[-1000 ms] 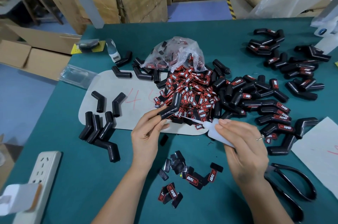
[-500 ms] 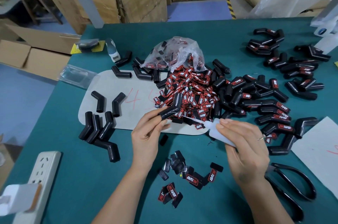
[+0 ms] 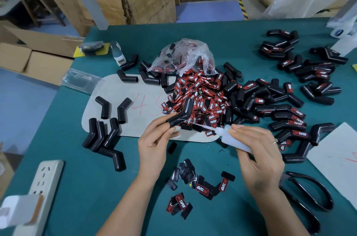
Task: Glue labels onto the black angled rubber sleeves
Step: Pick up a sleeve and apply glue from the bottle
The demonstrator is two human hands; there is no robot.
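Note:
My left hand (image 3: pixel 154 143) pinches one end of a black angled rubber sleeve (image 3: pixel 182 113), held up over the table's middle. My right hand (image 3: pixel 257 152) grips a small white glue bottle (image 3: pixel 230 138) whose thin nozzle points left toward that sleeve. Behind them lies a heap of red-and-black labels (image 3: pixel 201 96) spilling from a clear plastic bag (image 3: pixel 183 56). Several bare sleeves (image 3: pixel 102 135) lie at the left, and labelled sleeves (image 3: pixel 289 118) are piled at the right. A few loose labels (image 3: pixel 202 187) lie near my wrists.
Black scissors (image 3: pixel 309 195) lie at the right front, beside a white sheet (image 3: pixel 336 154). A white power strip (image 3: pixel 41 187) sits at the left front. A beige board (image 3: pixel 123 100) lies under the left sleeves. Cardboard boxes (image 3: pixel 135 0) stand beyond the green table (image 3: pixel 77 158).

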